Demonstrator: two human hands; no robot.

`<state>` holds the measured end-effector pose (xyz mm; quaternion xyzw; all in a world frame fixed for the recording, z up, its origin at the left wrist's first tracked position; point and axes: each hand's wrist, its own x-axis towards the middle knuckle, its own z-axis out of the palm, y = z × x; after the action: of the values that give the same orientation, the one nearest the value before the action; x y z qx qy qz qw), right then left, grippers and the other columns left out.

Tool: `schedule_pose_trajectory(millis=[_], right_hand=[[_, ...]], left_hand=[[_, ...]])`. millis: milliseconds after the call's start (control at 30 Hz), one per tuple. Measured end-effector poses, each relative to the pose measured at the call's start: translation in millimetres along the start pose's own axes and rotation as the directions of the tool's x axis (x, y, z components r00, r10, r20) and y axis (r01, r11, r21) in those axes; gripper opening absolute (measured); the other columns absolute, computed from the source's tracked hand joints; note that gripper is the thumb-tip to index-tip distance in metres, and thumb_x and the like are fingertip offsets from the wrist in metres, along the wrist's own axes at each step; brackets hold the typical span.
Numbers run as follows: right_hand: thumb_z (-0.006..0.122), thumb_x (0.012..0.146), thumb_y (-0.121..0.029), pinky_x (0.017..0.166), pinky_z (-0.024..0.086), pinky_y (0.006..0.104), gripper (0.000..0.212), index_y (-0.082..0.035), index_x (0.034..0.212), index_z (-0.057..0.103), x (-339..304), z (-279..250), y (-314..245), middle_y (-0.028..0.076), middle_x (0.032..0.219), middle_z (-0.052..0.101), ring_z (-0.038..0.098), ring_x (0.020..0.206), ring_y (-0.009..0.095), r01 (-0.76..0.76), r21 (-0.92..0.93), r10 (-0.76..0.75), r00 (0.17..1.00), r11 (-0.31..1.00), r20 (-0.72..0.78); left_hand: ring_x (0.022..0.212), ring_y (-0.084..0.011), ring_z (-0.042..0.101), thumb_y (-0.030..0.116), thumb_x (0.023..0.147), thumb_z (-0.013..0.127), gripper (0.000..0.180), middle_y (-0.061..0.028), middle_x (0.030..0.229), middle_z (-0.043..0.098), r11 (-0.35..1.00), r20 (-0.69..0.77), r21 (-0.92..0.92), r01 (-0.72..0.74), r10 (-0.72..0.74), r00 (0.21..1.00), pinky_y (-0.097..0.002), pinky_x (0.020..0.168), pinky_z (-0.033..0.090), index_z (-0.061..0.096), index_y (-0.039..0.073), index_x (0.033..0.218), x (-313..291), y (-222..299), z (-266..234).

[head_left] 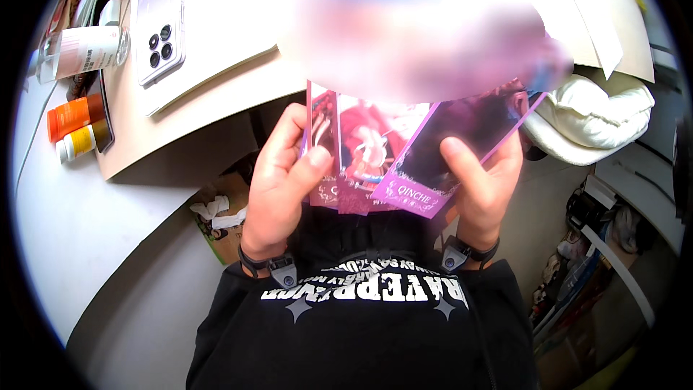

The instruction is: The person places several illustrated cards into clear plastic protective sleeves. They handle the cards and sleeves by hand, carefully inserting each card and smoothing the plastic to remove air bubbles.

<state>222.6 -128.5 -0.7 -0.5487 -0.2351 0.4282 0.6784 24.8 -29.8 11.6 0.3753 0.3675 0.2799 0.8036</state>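
Observation:
A fan of several glossy pink and purple picture cards [375, 155] is held up close in front of me, above my lap. My left hand [278, 180] grips the fan's left edge, thumb pressed on the front of the leftmost card. My right hand [484, 184] grips the right side, thumb lying on a dark purple card that sits in front of the others. The upper part of the cards is blurred out. Both wrists wear dark bands with small clips.
A beige desk [209, 97] lies at upper left with a pale phone [159, 18] face down, a clear bottle [79, 50], and an orange bottle [72, 115] and a yellow bottle [79, 142]. A white cushion [599, 115] sits at right, a cardboard box [220, 220] with crumpled tissue below the desk.

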Motion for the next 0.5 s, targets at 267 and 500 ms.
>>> schedule_pose_trajectory(millis=[267,500], right_hand=[[0.065,0.083,0.006,0.096,0.046,0.0305,0.051,0.005,0.132,0.05,3.4,-7.5,2.1,0.011,0.119,0.062,0.061,0.108,0.017,0.081,-0.003,-0.081,0.995,0.997,-0.055],[0.066,0.083,0.005,0.094,0.047,0.0305,0.048,0.005,0.129,0.051,6.1,0.5,-2.8,0.012,0.119,0.063,0.062,0.107,0.017,0.064,0.011,-0.064,0.998,0.998,0.003]], left_hand=[[0.108,-0.0108,0.058,-0.004,0.084,0.068,0.041,-0.0088,0.117,0.061,0.99,-0.01,0.132,-0.055,0.056,0.998,-0.0282,0.096,0.046,0.047,-0.001,0.119,-1.6,7.0,7.0],[0.103,-0.01,0.059,-0.005,0.081,0.073,0.044,-0.0075,0.111,0.062,0.992,-0.026,0.11,-0.055,0.058,0.998,-0.0272,0.092,0.047,0.047,0.001,0.116,4.6,7.9,15.7]])
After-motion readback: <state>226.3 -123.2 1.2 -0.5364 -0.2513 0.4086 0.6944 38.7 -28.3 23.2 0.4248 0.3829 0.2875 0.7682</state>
